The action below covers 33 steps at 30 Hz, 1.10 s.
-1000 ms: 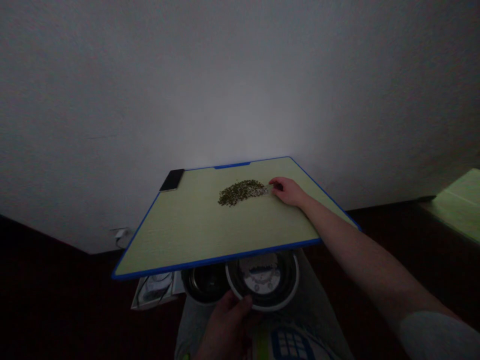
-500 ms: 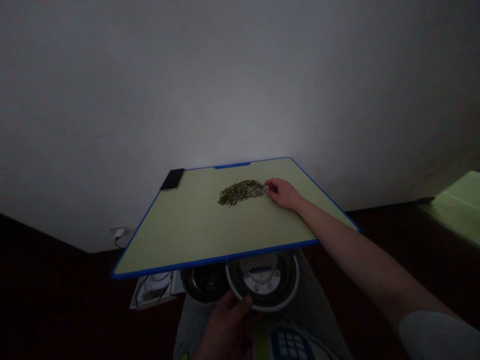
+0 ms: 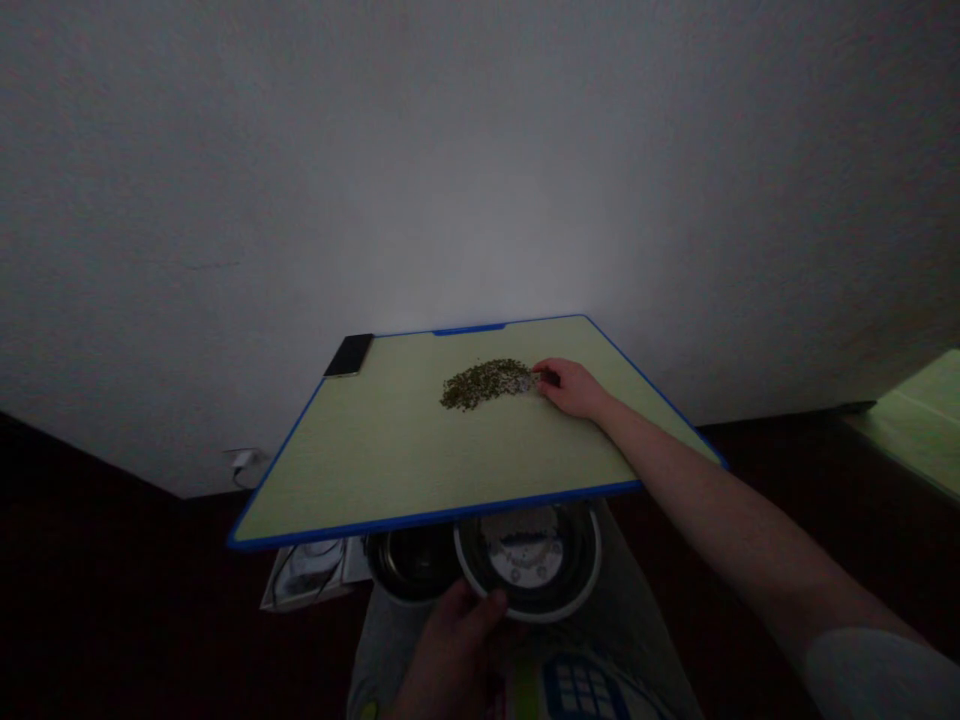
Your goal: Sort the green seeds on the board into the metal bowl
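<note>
The hands are apart. The right hand (image 3: 571, 388), fingers curled, is at the right end of the seed pile (image 3: 484, 384), which lies past the middle of the desk (image 3: 420, 460), nearer its far edge; whether the fingertips pinch anything, I cannot tell. Below the near edge, the left hand (image 3: 459, 632) grips a bowl (image 3: 551, 613) by its rim, beside a darker pot (image 3: 409, 590). A phone (image 3: 349, 356) lies at the far left corner.
</note>
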Available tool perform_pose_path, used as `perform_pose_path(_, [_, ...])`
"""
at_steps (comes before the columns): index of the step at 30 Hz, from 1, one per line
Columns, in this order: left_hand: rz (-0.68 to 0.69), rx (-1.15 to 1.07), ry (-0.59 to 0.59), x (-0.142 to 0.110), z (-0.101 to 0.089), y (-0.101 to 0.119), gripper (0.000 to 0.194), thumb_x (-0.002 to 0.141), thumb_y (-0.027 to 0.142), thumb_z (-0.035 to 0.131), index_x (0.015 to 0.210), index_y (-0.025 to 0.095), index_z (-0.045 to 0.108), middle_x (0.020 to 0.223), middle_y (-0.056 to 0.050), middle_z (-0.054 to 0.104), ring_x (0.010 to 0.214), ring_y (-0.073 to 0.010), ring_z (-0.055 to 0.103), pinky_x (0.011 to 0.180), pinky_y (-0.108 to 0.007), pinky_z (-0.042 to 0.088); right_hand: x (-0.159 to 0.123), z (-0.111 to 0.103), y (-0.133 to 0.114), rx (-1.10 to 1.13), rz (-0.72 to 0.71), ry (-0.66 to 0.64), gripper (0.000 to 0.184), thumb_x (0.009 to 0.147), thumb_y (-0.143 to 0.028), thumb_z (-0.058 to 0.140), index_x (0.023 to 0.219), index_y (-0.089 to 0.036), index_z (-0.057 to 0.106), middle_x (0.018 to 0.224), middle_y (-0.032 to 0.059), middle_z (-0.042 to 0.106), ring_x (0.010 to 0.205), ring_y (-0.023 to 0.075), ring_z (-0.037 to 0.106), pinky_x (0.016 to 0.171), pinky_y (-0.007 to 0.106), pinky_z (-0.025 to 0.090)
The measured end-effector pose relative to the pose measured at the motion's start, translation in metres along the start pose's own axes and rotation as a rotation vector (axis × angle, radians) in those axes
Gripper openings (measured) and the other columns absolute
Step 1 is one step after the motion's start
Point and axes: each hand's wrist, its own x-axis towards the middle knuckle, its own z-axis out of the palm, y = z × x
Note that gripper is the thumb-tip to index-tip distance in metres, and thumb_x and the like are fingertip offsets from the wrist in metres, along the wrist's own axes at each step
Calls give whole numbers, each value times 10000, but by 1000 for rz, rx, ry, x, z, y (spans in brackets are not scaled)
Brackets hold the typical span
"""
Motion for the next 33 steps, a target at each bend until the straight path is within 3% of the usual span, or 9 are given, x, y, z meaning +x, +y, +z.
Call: perform_pose_path(33, [-7,-30,12,4,-8,-4,442,632,311,1033,986,157,816,1140,-198,886,1173,-417,799,1137,-532,546,3,4,-3,-28,-10,14,306,881,-120,697,1169,-191,772,863,37,743,745,182,630,778,309,509])
